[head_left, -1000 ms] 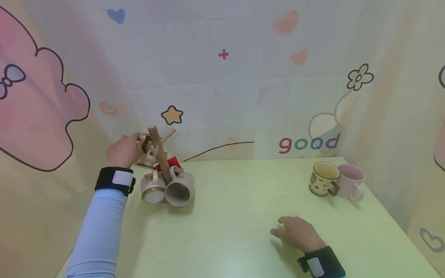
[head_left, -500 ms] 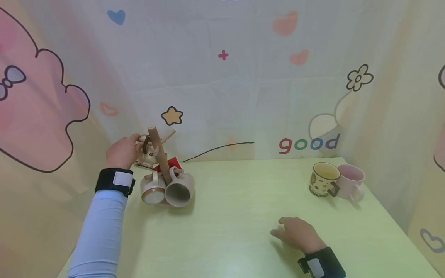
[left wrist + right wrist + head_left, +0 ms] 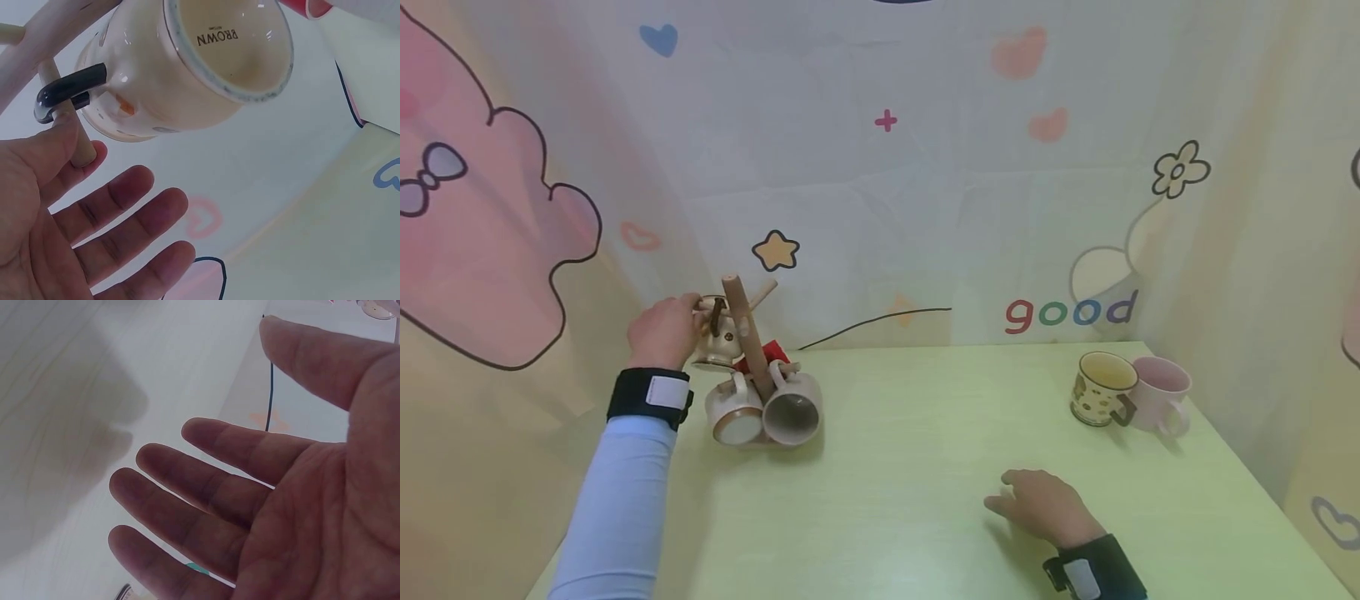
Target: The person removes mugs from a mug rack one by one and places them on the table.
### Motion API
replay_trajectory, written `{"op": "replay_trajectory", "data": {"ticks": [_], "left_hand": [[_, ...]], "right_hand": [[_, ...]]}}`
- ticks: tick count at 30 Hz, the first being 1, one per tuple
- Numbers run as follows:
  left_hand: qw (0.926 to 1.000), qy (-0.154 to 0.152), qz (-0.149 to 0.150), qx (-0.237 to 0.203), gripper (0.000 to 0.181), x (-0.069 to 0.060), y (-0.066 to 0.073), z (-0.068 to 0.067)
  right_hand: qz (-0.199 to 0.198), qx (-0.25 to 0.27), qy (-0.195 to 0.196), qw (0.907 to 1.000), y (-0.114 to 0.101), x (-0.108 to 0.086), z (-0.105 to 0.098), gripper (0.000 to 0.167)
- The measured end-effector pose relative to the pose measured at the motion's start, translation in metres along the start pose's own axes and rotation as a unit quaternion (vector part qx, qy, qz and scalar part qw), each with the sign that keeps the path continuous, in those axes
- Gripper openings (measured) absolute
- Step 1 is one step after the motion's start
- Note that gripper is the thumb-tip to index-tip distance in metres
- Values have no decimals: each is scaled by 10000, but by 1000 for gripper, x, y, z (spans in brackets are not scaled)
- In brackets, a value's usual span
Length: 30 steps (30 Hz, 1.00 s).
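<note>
A wooden mug rack leans at the table's left. My left hand is beside its upper left peg; in the left wrist view that hand pinches the peg between thumb and index finger, the other fingers spread. The dark handle of a cream patterned mug hangs over this peg, against the thumb. Two light mugs, one on the left and one on the right, hang lower on the rack. My right hand, fingers extended and holding nothing, is low over the table.
A yellow patterned mug and a pink mug stand upright close together at the table's back right. Something red is behind the rack post. A printed curtain hangs behind the table.
The rack has turned slightly, with its hanging mugs shifting a little, while my left hand stays at the peg. The head view has moved slightly; my right hand keeps its pose.
</note>
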<state>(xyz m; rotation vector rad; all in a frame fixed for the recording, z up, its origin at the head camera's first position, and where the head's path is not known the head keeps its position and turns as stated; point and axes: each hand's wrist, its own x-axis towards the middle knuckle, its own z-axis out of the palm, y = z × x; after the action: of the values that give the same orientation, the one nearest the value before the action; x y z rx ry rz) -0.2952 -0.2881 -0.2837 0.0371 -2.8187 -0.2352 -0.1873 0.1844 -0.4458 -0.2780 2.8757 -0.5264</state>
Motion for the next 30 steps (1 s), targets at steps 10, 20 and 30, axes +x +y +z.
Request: {"op": "replay_trajectory", "data": {"ticks": [10, 20, 30], "left_hand": [[9997, 239, 48, 33, 31, -11, 3, -4], [9992, 337, -35, 207, 33, -18, 8, -5], [9991, 338, -91, 224, 35, -23, 11, -3]], "right_hand": [[58, 31, -81, 9999, -2, 0, -2, 52], [0, -23, -3, 10000, -4, -2, -2, 51], [-98, -31, 85, 9999, -4, -2, -1, 51]]}}
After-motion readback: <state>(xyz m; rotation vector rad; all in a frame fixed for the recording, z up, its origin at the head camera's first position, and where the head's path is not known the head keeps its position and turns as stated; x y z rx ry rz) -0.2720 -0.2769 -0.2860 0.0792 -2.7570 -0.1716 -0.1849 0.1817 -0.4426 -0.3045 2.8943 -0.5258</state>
